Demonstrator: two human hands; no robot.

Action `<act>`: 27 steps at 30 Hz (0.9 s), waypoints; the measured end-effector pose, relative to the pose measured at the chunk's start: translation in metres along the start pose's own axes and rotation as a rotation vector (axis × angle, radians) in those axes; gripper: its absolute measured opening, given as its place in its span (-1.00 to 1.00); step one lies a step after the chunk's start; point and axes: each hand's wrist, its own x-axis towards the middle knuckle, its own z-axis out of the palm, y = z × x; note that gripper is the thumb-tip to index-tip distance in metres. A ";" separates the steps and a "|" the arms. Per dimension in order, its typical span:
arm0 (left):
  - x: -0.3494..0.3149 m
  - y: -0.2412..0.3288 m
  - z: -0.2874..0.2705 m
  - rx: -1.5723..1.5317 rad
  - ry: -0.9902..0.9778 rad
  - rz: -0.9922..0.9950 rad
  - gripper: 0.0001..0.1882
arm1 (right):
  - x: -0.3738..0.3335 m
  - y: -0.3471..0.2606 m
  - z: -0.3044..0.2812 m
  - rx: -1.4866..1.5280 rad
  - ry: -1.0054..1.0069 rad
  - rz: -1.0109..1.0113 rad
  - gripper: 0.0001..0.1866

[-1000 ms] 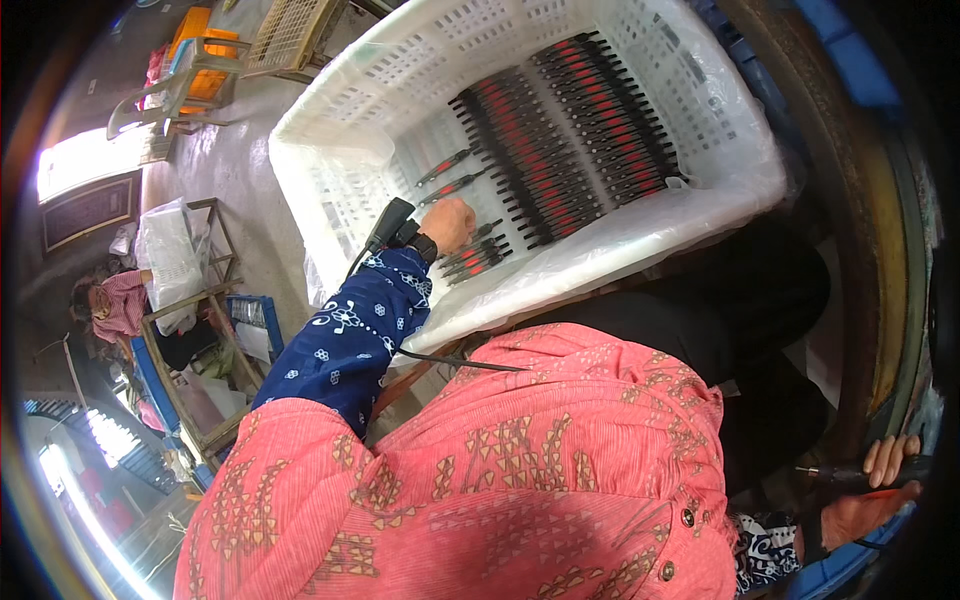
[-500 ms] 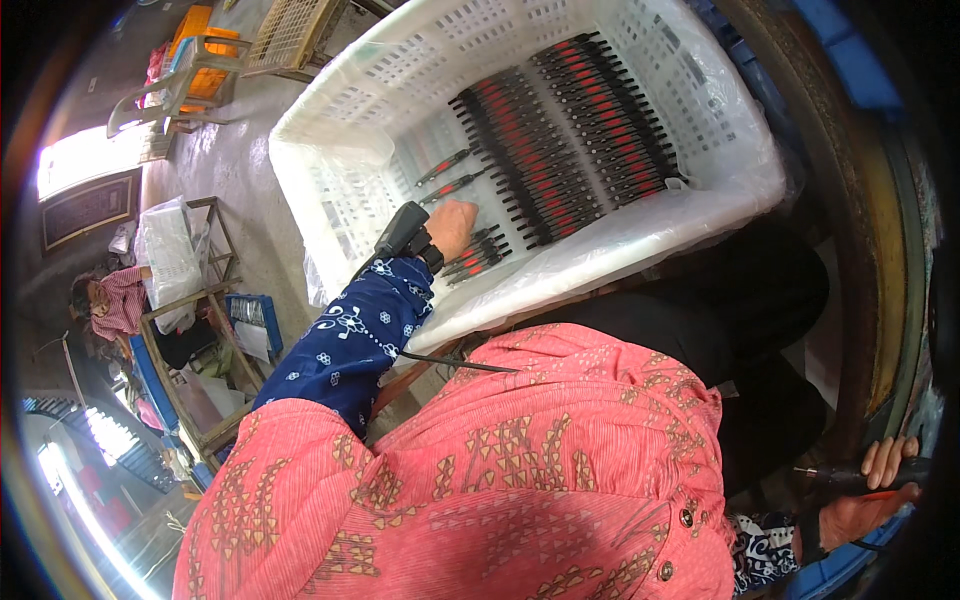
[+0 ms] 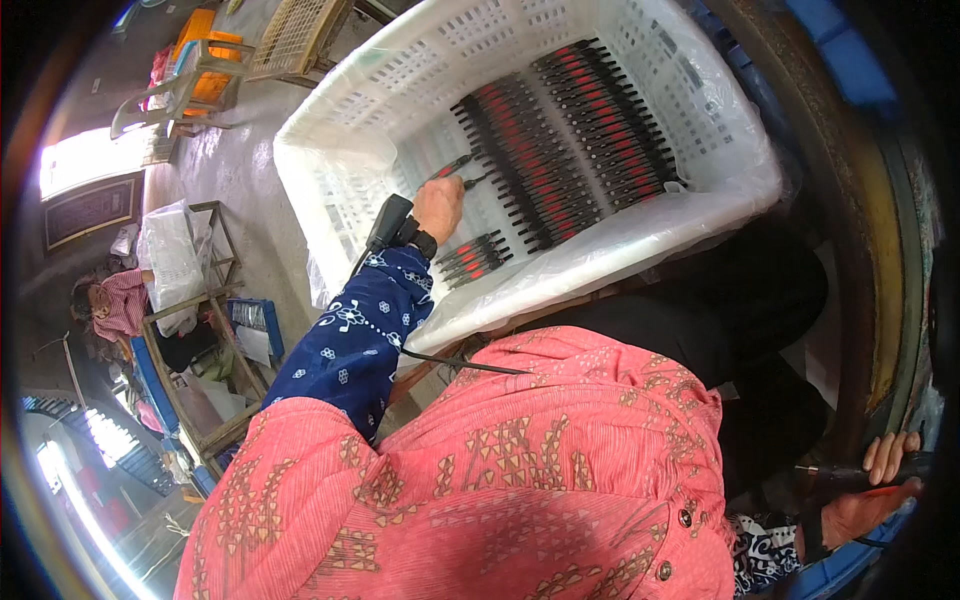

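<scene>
My left hand [image 3: 438, 208] reaches down into a white plastic-lined basket [image 3: 345, 160], with curled fingers over the loose black-and-red pen-like pieces. One loose piece [image 3: 452, 166] shows just beyond my fingertips. The dark tip of a second sticks out beside my hand; whatever lies inside my grip is hidden. Below my wrist is a small row of similar pieces [image 3: 476, 258]. At the lower right, my right hand [image 3: 868, 500] is wrapped round a black electric screwdriver [image 3: 850, 476], its thin metal bit pointing left.
Two long, tight rows of black-and-red pieces [image 3: 535, 160] fill the basket's middle and right. A black cable [image 3: 465, 364] runs across my front. To the left are a wooden frame [image 3: 205, 440], a grey chair [image 3: 185, 90] and another person [image 3: 120, 300].
My left hand has moved slightly up and left, from the small row to the loose pieces, now covering part of one. My right hand remains on the screwdriver.
</scene>
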 end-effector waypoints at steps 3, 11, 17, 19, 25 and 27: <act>0.001 -0.005 -0.006 0.065 0.120 -0.011 -0.83 | 0.001 0.001 0.001 0.036 -0.031 -0.004 -0.60; 0.008 -0.016 0.010 0.179 -0.005 0.008 -0.80 | 0.004 -0.003 -0.001 0.058 -0.061 0.032 -0.62; 0.002 -0.011 0.005 0.195 -0.164 0.079 -0.84 | 0.005 -0.001 -0.003 0.044 -0.070 0.013 -0.62; -0.004 -0.006 0.002 0.136 -0.292 0.082 -0.84 | 0.005 -0.001 -0.003 0.007 -0.069 0.018 -0.62; -0.020 0.006 0.004 0.179 -0.378 0.136 -0.93 | 0.004 -0.003 -0.002 0.030 -0.059 0.015 -0.62; -0.020 0.006 0.004 0.166 -0.381 0.127 -0.93 | 0.003 -0.002 -0.003 0.045 -0.049 0.004 -0.62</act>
